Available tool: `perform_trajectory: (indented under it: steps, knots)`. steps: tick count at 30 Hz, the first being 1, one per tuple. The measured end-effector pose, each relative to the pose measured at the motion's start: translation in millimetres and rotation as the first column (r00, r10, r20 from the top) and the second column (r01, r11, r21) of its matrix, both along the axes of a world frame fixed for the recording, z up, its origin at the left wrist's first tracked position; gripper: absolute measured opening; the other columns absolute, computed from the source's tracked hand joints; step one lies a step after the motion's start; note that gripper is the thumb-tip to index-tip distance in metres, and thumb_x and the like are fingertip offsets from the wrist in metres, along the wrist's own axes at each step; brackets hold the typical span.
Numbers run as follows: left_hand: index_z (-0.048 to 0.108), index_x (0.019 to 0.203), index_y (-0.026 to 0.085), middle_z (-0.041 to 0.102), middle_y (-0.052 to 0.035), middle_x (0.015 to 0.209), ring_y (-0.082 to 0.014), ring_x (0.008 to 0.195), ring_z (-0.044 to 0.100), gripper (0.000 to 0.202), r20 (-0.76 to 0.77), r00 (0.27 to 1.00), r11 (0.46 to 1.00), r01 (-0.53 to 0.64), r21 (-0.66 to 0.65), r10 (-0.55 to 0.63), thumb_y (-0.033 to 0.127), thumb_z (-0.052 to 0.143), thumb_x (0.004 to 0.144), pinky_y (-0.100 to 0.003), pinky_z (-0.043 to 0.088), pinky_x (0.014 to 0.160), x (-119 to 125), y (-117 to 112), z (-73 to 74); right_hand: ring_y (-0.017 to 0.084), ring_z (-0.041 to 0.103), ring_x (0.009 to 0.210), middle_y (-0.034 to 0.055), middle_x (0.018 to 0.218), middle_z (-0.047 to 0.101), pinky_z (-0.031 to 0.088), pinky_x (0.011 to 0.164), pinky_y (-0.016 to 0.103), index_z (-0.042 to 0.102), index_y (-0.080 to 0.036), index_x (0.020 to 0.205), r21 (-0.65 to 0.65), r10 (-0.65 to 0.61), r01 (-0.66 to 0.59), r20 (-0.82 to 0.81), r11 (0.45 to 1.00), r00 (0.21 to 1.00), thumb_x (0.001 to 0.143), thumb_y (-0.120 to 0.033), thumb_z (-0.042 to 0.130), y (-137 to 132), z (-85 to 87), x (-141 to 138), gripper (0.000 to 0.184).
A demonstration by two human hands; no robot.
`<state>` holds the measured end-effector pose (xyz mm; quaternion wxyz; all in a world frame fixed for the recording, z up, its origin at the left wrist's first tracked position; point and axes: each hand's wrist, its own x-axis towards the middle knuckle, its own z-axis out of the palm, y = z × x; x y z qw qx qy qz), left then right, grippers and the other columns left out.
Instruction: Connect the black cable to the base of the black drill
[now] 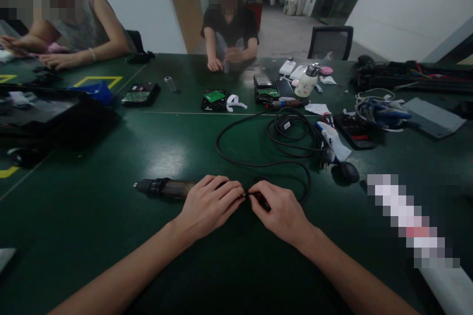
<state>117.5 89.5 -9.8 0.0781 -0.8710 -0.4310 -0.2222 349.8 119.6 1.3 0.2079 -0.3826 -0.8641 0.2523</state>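
My left hand (211,201) lies closed over the rear end of a dark, tube-shaped power tool (164,188) that rests on the green table (111,216). My right hand (279,209) pinches the black cable (258,163) where it joins the tool. The fingertips of both hands meet at that joint. From there the cable loops away toward a coiled bundle (290,130) further back.
Opened hard drives (140,94) (215,100) (266,93), a white bottle (306,82), a black mouse (348,171), a glue gun (332,140) and cables (373,108) lie across the table. Two people sit at the far side, hands on the table. A black tray (48,118) sits left.
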Motion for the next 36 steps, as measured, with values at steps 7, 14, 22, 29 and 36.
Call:
perform_trajectory:
  steps: [7,14,22,29,36]
  knots:
    - [0.064,0.127,0.025,0.070,0.0000,0.127,-0.0219,0.106,0.065,0.027,-0.002,1.000,1.000,0.014,-0.023,-0.014,0.032,0.061,0.101,-0.040,0.047,0.086,-0.4,-0.8,3.2,0.018,0.067,0.087,0.0027,0.101,0.068,0.051,0.077,0.029,0.059,-0.023,0.109,-0.012,-0.001,0.001,0.001,1.000,1.000,0.101,-0.021,0.057,0.1,1.5,-0.1,0.008]
    - [0.067,0.116,0.023,0.073,0.0001,0.120,-0.0205,0.103,0.066,0.018,-0.002,1.000,1.000,-0.015,0.010,0.016,0.031,0.061,0.101,-0.039,0.048,0.086,0.0,-0.1,0.0,0.018,0.067,0.086,0.0028,0.099,0.068,0.050,0.076,0.029,0.060,-0.023,0.110,-0.002,0.003,-0.003,0.007,1.000,1.000,0.102,-0.022,0.057,0.1,1.8,0.4,0.009]
    - [0.065,0.123,0.025,0.071,0.0009,0.125,-0.0209,0.106,0.065,0.023,0.018,1.000,1.000,0.017,-0.002,-0.016,0.029,0.061,0.101,-0.039,0.048,0.088,0.2,-0.2,1.9,0.018,0.068,0.088,0.0023,0.100,0.068,0.051,0.078,0.030,0.059,-0.023,0.109,0.000,-0.003,0.003,0.007,1.000,1.000,0.101,-0.021,0.057,0.1,0.3,-0.5,0.008]
    - [0.066,0.119,0.023,0.072,-0.0007,0.121,-0.0211,0.104,0.066,0.020,-0.005,1.000,1.000,-0.012,-0.007,0.012,0.032,0.060,0.102,-0.039,0.047,0.087,0.8,-0.4,2.3,0.018,0.067,0.088,0.0018,0.101,0.068,0.051,0.078,0.030,0.059,-0.024,0.110,-0.009,-0.006,0.006,0.004,1.000,1.000,0.102,-0.022,0.057,0.1,0.4,-0.2,0.009]
    - [0.066,0.120,0.025,0.073,-0.0004,0.121,-0.0210,0.105,0.066,0.020,-0.006,1.000,1.000,0.005,-0.006,-0.005,0.029,0.060,0.102,-0.038,0.048,0.088,-0.9,-0.4,1.7,0.018,0.067,0.087,0.0025,0.100,0.068,0.051,0.077,0.030,0.059,-0.023,0.110,-0.006,0.000,0.000,0.017,1.000,1.000,0.102,-0.022,0.057,-0.3,1.4,-0.1,0.009]
